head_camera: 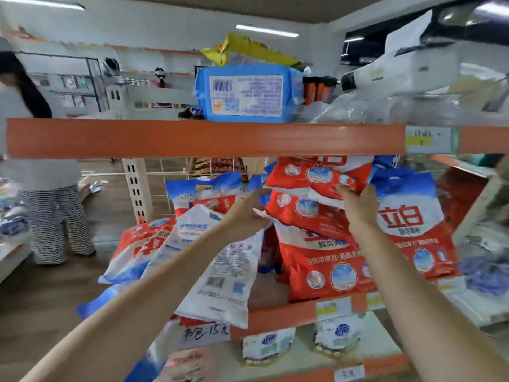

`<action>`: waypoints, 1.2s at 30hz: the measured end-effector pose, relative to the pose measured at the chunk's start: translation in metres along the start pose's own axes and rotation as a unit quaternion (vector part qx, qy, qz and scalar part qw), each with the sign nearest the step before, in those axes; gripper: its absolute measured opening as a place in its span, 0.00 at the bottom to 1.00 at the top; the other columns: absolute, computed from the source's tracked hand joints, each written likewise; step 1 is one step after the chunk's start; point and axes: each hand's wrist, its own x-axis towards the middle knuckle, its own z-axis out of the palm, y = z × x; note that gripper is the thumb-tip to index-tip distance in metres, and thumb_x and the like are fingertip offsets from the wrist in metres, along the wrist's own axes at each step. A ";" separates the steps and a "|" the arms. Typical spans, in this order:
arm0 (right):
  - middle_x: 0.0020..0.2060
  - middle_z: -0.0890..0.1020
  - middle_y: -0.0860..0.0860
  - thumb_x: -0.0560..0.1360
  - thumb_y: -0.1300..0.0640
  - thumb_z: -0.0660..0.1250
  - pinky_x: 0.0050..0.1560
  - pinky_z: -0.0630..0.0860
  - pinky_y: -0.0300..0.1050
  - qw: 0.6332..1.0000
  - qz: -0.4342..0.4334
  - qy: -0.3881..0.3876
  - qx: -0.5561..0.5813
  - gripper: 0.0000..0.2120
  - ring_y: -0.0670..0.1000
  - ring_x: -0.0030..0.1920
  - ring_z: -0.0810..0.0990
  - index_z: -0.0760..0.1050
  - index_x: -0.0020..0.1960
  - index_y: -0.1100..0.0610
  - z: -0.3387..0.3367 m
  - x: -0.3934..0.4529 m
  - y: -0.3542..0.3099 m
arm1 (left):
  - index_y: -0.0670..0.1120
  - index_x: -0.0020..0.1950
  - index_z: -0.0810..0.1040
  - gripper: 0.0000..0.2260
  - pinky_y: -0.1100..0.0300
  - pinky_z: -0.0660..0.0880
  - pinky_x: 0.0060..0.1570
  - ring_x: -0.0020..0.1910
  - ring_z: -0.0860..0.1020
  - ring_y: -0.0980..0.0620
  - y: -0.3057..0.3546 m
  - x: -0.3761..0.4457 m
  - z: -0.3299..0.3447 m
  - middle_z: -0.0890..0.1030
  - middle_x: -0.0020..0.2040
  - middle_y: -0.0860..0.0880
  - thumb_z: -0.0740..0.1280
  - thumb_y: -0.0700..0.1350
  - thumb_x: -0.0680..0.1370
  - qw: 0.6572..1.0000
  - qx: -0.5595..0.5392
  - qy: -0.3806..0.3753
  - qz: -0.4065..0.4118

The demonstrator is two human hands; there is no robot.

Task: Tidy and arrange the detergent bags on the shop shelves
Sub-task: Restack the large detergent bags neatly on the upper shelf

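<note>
Two bare hands raised to the middle shelf (278, 315), right hand (358, 205) gripping the top red detergent bag (316, 175) of a three-bag stack, left hand (248, 213) open with fingers straight — beside that stack, one white bag (220, 266) leaning in front, two small pouches (268, 346) on the shelf below.

red detergent bags (316, 216) stacked askew, mid-shelf.

Premises: a retail shop. Orange-edged shelving (203, 139) crosses the centre of the frame, carrying price labels (429, 139) at right and a handwritten price sign (205, 333) at lower centre. Packaged detergent bags (325, 252) are stocked in multiples. Further display racks (74, 89) stand upper left; fluorescent ceiling lights (267, 31) above.
</note>
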 end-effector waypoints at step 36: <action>0.47 0.80 0.52 0.71 0.30 0.60 0.43 0.72 0.44 0.797 -0.191 -0.487 -0.304 0.27 0.53 0.51 0.79 0.78 0.47 0.53 0.110 -0.185 -0.031 | 0.45 0.33 0.73 0.12 0.60 0.66 0.32 0.32 0.73 0.48 -0.087 -0.085 -0.102 0.75 0.31 0.47 0.63 0.41 0.77 0.955 0.029 0.132 -0.266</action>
